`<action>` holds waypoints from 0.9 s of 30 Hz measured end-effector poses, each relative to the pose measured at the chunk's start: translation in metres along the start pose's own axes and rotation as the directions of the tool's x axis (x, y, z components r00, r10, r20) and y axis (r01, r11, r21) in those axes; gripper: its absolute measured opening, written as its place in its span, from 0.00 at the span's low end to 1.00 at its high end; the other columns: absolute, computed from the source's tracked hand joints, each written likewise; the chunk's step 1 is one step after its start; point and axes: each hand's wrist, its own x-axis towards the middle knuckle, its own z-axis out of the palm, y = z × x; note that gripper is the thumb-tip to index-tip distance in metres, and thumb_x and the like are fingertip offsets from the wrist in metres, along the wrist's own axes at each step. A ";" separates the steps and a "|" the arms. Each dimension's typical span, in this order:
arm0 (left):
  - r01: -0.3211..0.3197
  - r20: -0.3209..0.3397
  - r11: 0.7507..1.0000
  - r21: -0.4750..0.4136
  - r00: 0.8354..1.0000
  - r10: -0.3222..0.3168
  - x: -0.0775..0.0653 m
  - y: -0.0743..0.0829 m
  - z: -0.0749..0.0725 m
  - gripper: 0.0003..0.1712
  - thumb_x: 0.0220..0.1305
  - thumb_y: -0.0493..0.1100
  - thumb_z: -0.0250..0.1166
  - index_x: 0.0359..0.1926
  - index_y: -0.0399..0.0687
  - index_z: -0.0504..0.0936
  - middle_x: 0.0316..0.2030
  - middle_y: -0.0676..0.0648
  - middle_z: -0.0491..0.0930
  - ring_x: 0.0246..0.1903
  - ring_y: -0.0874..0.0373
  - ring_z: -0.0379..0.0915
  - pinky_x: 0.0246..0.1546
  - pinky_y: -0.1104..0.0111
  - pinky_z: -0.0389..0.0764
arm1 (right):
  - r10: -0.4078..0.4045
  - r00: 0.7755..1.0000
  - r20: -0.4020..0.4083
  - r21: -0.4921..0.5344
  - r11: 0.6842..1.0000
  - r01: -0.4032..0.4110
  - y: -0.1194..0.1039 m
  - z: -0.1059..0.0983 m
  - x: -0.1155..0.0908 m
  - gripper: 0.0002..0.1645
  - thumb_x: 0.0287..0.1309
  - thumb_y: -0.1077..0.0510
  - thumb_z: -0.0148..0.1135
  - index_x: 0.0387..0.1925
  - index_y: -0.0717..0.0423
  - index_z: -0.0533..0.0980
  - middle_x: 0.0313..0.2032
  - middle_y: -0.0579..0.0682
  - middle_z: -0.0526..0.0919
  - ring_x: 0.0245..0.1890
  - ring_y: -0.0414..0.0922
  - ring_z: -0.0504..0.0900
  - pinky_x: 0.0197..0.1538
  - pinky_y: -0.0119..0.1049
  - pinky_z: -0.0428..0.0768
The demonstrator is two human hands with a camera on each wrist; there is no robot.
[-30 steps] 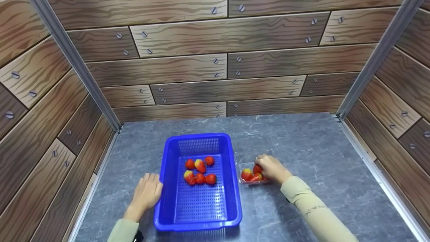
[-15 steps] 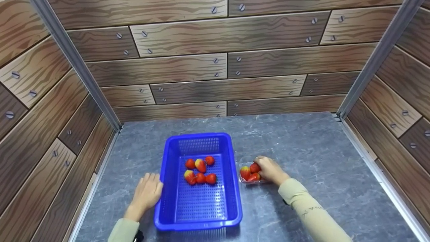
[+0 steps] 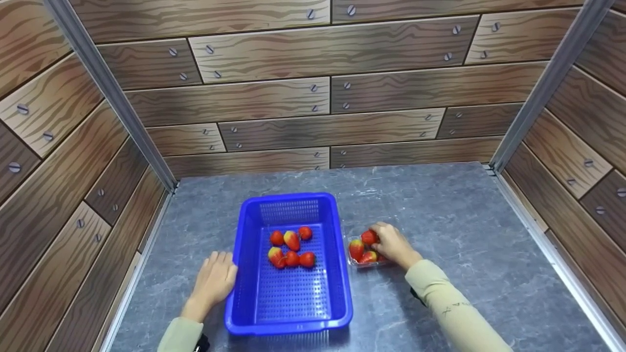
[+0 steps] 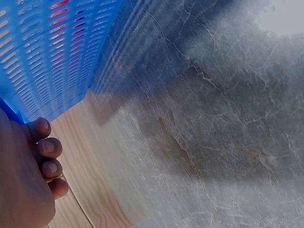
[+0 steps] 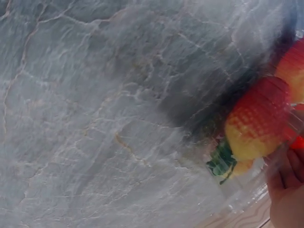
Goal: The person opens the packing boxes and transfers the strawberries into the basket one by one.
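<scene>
My left hand (image 3: 213,277) holds the left rim of a blue plastic basket (image 3: 292,303); in the left wrist view its fingertips (image 4: 49,146) curl beside the slotted wall. Inside the basket lie several red and yellow strawberries (image 3: 292,241). To its right stands a clear plastic punnet (image 3: 371,265) with more strawberries (image 3: 356,249). My right hand (image 3: 395,246) reaches over this punnet and pinches a red strawberry (image 3: 369,237) between thumb and fingers. The right wrist view has a large strawberry (image 5: 259,118) with a green leaf cap behind the clear wall, and part of the right hand.
A grey marbled tabletop (image 3: 440,205) lies under everything. Wood-patterned panels (image 3: 274,100) enclose it at the back and both sides, with metal posts (image 3: 533,93) at the corners.
My right hand has shifted slightly left and up within the punnet, and the strawberry at its fingertips has moved the same way. The left hand and basket have stayed put.
</scene>
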 end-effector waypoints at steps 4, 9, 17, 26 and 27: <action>0.002 0.004 1.000 0.001 1.000 -0.002 -0.001 0.000 -0.001 0.07 0.64 0.36 0.50 0.33 0.38 0.74 0.31 0.39 0.73 0.36 0.41 0.68 0.38 0.50 0.69 | -0.017 1.000 -0.023 0.011 1.000 0.017 -0.006 -0.003 0.002 0.22 0.40 0.74 0.71 0.43 0.68 0.80 0.34 0.55 0.80 0.34 0.52 0.81 0.39 0.49 0.82; -0.003 -0.001 1.000 0.013 1.000 0.003 0.001 0.001 -0.001 0.07 0.64 0.36 0.51 0.32 0.38 0.73 0.31 0.39 0.74 0.36 0.41 0.69 0.37 0.51 0.69 | -0.012 0.999 -0.040 0.024 1.000 0.013 -0.013 -0.005 0.002 0.19 0.40 0.73 0.72 0.40 0.66 0.81 0.32 0.54 0.79 0.32 0.50 0.80 0.39 0.46 0.82; 0.001 0.006 1.000 0.024 1.000 -0.001 0.002 0.001 -0.003 0.07 0.64 0.37 0.51 0.32 0.38 0.74 0.31 0.39 0.74 0.35 0.41 0.68 0.36 0.51 0.69 | 0.007 0.993 -0.119 0.076 0.997 0.002 -0.032 -0.015 0.005 0.23 0.39 0.73 0.74 0.43 0.70 0.82 0.35 0.59 0.82 0.35 0.55 0.83 0.40 0.48 0.83; -0.017 -0.016 0.999 0.034 1.000 0.017 0.003 0.003 -0.003 0.07 0.63 0.37 0.50 0.31 0.38 0.73 0.29 0.40 0.73 0.34 0.41 0.69 0.35 0.51 0.71 | 0.044 0.991 -0.130 0.132 0.991 -0.027 -0.064 -0.029 0.010 0.23 0.38 0.72 0.74 0.43 0.70 0.82 0.30 0.56 0.81 0.29 0.51 0.79 0.35 0.43 0.81; -0.021 -0.019 0.999 0.036 1.000 0.022 0.003 0.003 -0.003 0.07 0.63 0.37 0.51 0.31 0.39 0.73 0.29 0.40 0.73 0.34 0.41 0.69 0.35 0.50 0.71 | 0.039 0.991 -0.129 0.138 0.990 -0.021 -0.067 -0.029 0.011 0.23 0.38 0.72 0.73 0.43 0.70 0.82 0.30 0.55 0.81 0.28 0.50 0.79 0.34 0.42 0.80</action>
